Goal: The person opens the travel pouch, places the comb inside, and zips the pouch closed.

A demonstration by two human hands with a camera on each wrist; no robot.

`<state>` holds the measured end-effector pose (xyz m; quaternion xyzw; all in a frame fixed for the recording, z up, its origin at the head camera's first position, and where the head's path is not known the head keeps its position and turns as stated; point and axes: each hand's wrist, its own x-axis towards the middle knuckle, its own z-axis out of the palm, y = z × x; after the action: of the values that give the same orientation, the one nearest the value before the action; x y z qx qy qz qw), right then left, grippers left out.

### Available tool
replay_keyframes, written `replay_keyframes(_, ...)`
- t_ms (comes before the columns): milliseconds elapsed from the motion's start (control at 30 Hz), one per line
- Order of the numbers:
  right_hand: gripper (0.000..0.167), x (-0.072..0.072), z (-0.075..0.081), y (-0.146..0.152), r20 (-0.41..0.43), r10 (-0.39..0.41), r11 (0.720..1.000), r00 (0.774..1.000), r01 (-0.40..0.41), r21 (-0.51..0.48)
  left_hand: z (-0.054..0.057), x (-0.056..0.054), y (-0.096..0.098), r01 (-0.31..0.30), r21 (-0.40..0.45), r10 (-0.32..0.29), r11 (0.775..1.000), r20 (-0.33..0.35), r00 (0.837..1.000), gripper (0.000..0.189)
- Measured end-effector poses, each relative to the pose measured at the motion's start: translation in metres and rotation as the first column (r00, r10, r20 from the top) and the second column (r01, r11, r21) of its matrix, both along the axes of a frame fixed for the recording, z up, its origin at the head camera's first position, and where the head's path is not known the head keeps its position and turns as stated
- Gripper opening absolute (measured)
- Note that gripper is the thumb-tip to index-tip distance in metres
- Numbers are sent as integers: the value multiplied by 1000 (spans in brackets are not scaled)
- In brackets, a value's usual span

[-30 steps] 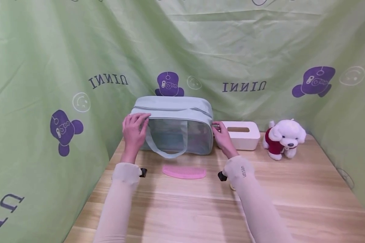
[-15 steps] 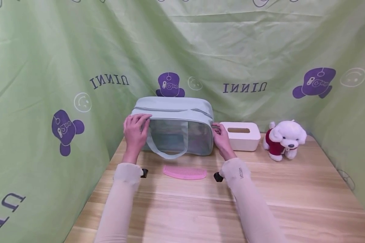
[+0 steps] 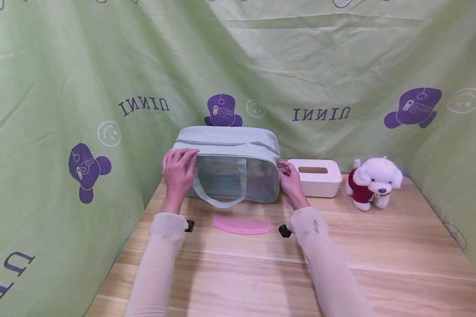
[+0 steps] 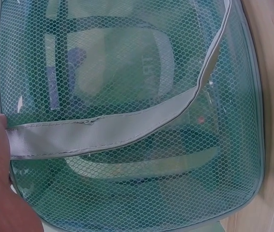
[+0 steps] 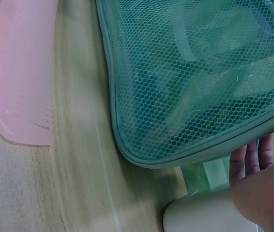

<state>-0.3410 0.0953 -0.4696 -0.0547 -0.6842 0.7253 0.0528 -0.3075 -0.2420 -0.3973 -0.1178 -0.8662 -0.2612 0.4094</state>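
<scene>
A pale blue-green toiletry bag (image 3: 222, 185) with a see-through mesh front stands upright near the back of the table. Its strap handle (image 3: 218, 203) hangs down the front. My left hand (image 3: 178, 174) grips the upper left corner, fingers over the top edge and thumb on the front. In the left wrist view that hand (image 4: 1, 179) is beside the strap's end. At the right side of the bag, my right hand (image 3: 291, 182) touches the side panel. The right wrist view shows its fingers (image 5: 252, 157) extended behind the front piping. A pink comb (image 3: 242, 225) lies flat before the bag.
A white tissue box (image 3: 321, 187) with a slot on top stands just right of the bag, close to my right hand. Farther right sits a white plush dog (image 3: 377, 174) in a red top. A green printed curtain (image 3: 325, 57) surrounds the wooden table (image 3: 238, 273).
Both hands keep their places at the bag's two sides. My right forearm has shifted slightly left and now covers a small round thing seen beside it earlier. The bag stays put.
</scene>
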Motion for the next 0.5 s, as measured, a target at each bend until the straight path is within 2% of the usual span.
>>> replay_keyframes(200, 37, 1, 7, 4, -5, -2, 998, 1000, 2, 59, 0, -1, 1, -7, 4, 7, 1000, -14, 1000, 22)
replay_keyframes(500, 28, 3, 7, 12, 31, 23, 998, 999, -24, 56, -2, -3, 3, -6, 5, 6, 1000, -20, 1000, 20)
